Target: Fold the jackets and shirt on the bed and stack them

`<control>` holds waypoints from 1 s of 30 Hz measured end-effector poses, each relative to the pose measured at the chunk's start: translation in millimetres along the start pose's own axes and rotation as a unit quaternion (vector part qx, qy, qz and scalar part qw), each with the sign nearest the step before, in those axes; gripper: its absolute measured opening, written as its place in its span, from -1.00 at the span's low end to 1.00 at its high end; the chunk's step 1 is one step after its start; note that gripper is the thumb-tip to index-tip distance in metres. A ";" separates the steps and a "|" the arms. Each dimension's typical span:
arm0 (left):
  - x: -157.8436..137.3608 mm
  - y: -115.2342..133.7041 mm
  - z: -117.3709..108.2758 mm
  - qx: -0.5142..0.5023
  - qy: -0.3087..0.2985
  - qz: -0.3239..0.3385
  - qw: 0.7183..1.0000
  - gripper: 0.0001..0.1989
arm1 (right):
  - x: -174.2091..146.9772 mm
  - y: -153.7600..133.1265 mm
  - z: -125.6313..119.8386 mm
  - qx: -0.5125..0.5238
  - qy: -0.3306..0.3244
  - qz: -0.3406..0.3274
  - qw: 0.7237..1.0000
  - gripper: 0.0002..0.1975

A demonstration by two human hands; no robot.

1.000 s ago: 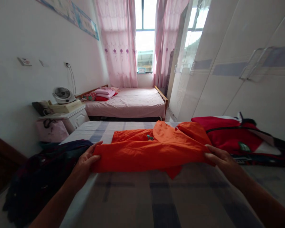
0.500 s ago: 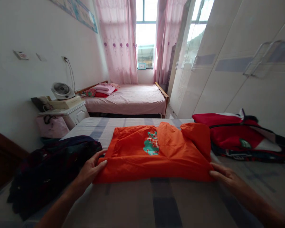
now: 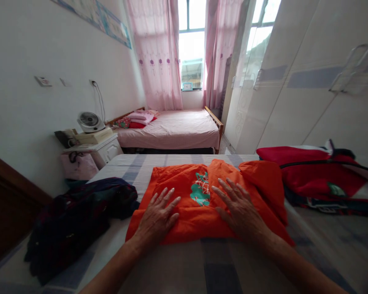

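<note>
An orange garment with a green and white print lies partly folded on the bed in front of me. Its near edge is turned over toward the print. My left hand rests flat on the left part of the cloth, fingers spread. On the right part, below the bunched fabric, my right hand also lies flat with its fingers apart. Neither hand grips the cloth; the palms cover some of the folded strip.
Left of the garment lies a dark crumpled garment. To the right is a stack of red and dark clothes. All rest on the striped bedsheet. Beyond are a pink bed, a nightstand with a fan, and wardrobes.
Both hands have let go of the orange garment's side edges and moved inward onto its top, fingers now spread. The view has shifted slightly left.
</note>
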State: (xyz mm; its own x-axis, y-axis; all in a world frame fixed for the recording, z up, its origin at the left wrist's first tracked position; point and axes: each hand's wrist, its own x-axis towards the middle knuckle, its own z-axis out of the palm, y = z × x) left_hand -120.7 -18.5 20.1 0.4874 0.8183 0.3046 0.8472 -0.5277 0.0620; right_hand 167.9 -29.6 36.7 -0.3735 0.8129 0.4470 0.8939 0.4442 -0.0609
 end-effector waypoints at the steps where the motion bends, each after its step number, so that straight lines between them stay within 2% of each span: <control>1: -1.2 -3.4 8.4 0.001 -0.017 -0.019 1.000 -0.56 | -0.3 4.2 15.8 0.006 -0.025 0.010 1.000 -0.51; 3: -5.2 -11.1 20.5 -0.003 -0.040 -0.051 0.998 -0.53 | -3.9 14.1 40.6 0.025 -0.061 0.031 0.997 -0.50; 5: -8.2 -16.6 25.7 -0.010 -0.044 -0.065 0.997 -0.52 | -8.0 21.7 52.7 0.042 -0.075 0.043 0.995 -0.49; 12: -10.0 -16.1 26.0 -0.045 -0.038 -0.079 0.995 -0.55 | -8.1 24.4 48.8 0.064 -0.092 0.053 0.992 -0.47; 16: -8.1 -23.6 14.8 -0.120 0.023 -0.144 0.982 -0.61 | -7.8 25.7 53.0 0.065 -0.086 0.054 0.993 -0.48; 19: 8.1 -43.0 -1.4 -0.125 0.045 -0.191 0.973 -0.59 | -8.3 26.6 54.9 0.064 -0.083 0.050 0.993 -0.48; 22: 37.7 -71.5 -9.9 -0.064 -0.005 -0.236 0.969 -0.58 | -8.3 25.9 53.3 0.065 -0.084 0.046 0.993 -0.48; 26: 76.3 -105.6 1.4 -0.033 -0.045 -0.294 0.954 -0.56 | -7.3 23.9 49.8 0.070 -0.084 0.051 0.993 -0.48; 30: 95.4 -119.6 14.3 -0.021 -0.054 -0.314 0.948 -0.55 | -6.8 23.2 48.5 0.080 -0.084 0.049 0.992 -0.48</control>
State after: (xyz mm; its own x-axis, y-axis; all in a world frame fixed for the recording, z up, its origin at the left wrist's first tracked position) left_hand -172.4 125.9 28.1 -0.0899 0.9913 0.0964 0.9691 0.0647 0.2382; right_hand 179.1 -6.4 -11.1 -0.3350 0.9003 0.2778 0.8821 0.4033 -0.2433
